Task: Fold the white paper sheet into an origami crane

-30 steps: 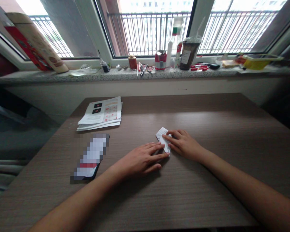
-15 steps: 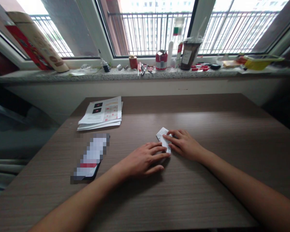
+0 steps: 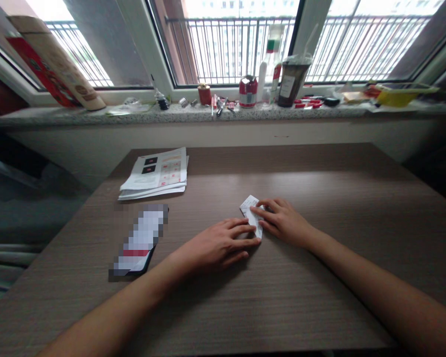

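A small folded white paper lies near the middle of the brown wooden table. My left hand rests flat beside it, fingers stretched out and fingertips touching the paper's near end. My right hand lies over the paper's right side, its fingers extended and pressing down on the fold. Part of the paper is hidden under both hands.
A phone lies on the table left of my left hand. A stack of printed sheets sits further back left. The stone windowsill behind the table carries a can, bottles, a drink cup, tools and a yellow tray.
Almost nothing differs. Both hands stay on the folded paper, with the fingers of my left hand shifting very slightly.
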`<state>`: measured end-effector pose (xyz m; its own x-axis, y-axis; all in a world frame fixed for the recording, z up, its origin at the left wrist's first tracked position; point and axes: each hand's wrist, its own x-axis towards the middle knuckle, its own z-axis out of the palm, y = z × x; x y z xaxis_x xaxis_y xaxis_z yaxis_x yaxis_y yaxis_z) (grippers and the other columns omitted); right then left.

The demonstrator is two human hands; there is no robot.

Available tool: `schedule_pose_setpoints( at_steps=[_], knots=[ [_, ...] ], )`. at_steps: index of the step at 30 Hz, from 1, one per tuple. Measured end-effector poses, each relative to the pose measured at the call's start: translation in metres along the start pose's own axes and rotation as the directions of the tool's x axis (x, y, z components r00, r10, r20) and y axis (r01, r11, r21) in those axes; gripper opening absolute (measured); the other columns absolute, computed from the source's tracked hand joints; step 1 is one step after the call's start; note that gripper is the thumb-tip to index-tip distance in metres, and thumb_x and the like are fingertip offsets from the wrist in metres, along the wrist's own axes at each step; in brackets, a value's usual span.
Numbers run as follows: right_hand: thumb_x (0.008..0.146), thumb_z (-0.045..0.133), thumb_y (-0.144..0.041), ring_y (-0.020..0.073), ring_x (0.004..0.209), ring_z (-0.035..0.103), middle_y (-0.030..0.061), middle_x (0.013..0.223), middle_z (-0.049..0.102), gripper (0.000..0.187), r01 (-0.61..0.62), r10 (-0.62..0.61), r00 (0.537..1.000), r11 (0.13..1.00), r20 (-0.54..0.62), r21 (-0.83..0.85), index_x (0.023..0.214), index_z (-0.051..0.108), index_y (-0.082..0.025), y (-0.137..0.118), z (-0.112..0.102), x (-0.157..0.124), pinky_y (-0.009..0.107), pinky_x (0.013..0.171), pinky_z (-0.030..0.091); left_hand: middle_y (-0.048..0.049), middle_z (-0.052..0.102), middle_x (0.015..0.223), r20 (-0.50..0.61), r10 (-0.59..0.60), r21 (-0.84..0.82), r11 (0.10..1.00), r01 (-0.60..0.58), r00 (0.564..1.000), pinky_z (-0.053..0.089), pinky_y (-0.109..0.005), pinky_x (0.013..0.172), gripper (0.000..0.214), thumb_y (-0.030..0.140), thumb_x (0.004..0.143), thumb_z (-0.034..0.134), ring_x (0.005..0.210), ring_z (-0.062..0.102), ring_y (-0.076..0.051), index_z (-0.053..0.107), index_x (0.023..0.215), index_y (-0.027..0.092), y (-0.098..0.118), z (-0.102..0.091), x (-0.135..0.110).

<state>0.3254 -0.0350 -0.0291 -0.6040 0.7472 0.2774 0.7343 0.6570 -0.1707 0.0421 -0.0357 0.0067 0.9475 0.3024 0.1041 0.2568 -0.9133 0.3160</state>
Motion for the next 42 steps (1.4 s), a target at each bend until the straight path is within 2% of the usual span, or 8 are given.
schedule_pose_setpoints(
  at_steps=[7,12,17,20,24,30,37,42],
  knots=[
    [0.105,0.050,-0.039,0.0313,0.122,0.054,0.0123,0.140,0.059,0.044,-0.014,0.014,1.000,1.000,0.018,-0.026,0.146,0.056,-0.027,-0.002,-0.001,0.000,0.050,0.104,0.047,-0.0045,0.054,0.152,-0.012,-0.015,-0.058,0.998,0.014,1.000,0.035,-0.051,0.120,0.041,0.040,0.106,0.051,0.147,0.041,-0.029,0.054,0.147,0.034,0.000,-0.004,0.003],
    [0.106,0.048,-0.039,0.0314,0.125,0.054,0.0125,0.143,0.058,0.045,-0.023,0.024,0.999,1.000,0.044,-0.019,0.149,0.054,-0.027,-0.007,-0.006,0.001,0.051,0.105,0.047,-0.0080,0.056,0.149,-0.025,0.012,-0.078,0.997,-0.014,1.000,0.036,-0.049,0.119,0.046,0.038,0.106,0.049,0.143,0.045,-0.028,0.048,0.151,0.028,-0.003,-0.004,0.006],
    [0.105,0.050,-0.040,0.0336,0.130,0.052,0.0140,0.148,0.055,0.049,-0.018,0.019,0.997,1.000,0.071,-0.006,0.152,0.050,-0.026,-0.012,-0.012,0.000,0.055,0.106,0.045,-0.0120,0.048,0.155,-0.071,-0.095,-0.013,0.995,0.095,0.993,0.042,-0.048,0.115,0.047,0.039,0.105,0.051,0.136,0.052,-0.030,0.049,0.149,0.023,-0.008,-0.004,0.005],
    [0.103,0.052,-0.035,0.0332,0.132,0.052,0.0129,0.150,0.055,0.050,0.010,-0.011,0.997,1.000,0.074,0.020,0.153,0.049,-0.028,-0.010,-0.012,-0.002,0.055,0.107,0.045,-0.0123,0.050,0.155,-0.089,-0.119,0.031,0.992,0.122,0.989,0.036,-0.050,0.120,0.045,0.041,0.105,0.050,0.141,0.048,-0.030,0.052,0.146,0.021,-0.012,-0.004,0.004],
    [0.101,0.055,-0.029,0.0319,0.135,0.053,0.0109,0.150,0.056,0.051,0.030,-0.033,0.998,0.998,0.053,0.062,0.152,0.049,-0.030,-0.003,-0.009,-0.003,0.055,0.108,0.045,-0.0114,0.051,0.154,-0.086,-0.120,0.007,0.993,0.121,0.989,0.037,-0.049,0.119,0.048,0.045,0.106,0.048,0.141,0.049,-0.028,0.050,0.149,0.023,-0.014,-0.003,0.003],
    [0.105,0.050,-0.026,0.0271,0.128,0.059,0.0115,0.141,0.063,0.036,0.027,-0.021,0.998,0.993,-0.051,0.112,0.139,0.061,-0.026,-0.002,-0.012,-0.005,0.049,0.106,0.050,-0.0124,0.054,0.149,-0.105,-0.197,0.055,0.977,0.204,0.975,0.044,-0.050,0.113,0.048,0.043,0.106,0.048,0.134,0.052,-0.031,0.049,0.150,0.022,-0.006,0.002,0.004],
    [0.103,0.055,-0.029,0.0301,0.131,0.059,0.0116,0.143,0.063,0.041,0.049,-0.048,0.999,0.997,-0.003,0.064,0.143,0.058,-0.024,-0.011,-0.013,-0.007,0.054,0.109,0.050,-0.0142,0.059,0.144,-0.126,-0.157,0.011,0.987,0.160,0.980,0.048,-0.046,0.111,0.043,0.034,0.106,0.051,0.131,0.055,-0.029,0.053,0.145,0.016,-0.003,0.004,0.006],
    [0.105,0.052,-0.027,0.0262,0.138,0.055,0.0065,0.148,0.060,0.040,0.073,-0.077,0.997,0.989,0.025,0.131,0.145,0.057,-0.028,-0.002,-0.011,-0.008,0.054,0.116,0.045,-0.0110,0.056,0.149,-0.139,-0.145,0.011,0.989,0.148,0.980,0.044,-0.048,0.114,0.041,0.033,0.106,0.050,0.135,0.054,-0.028,0.054,0.145,0.022,-0.009,0.003,0.004]
  ],
)
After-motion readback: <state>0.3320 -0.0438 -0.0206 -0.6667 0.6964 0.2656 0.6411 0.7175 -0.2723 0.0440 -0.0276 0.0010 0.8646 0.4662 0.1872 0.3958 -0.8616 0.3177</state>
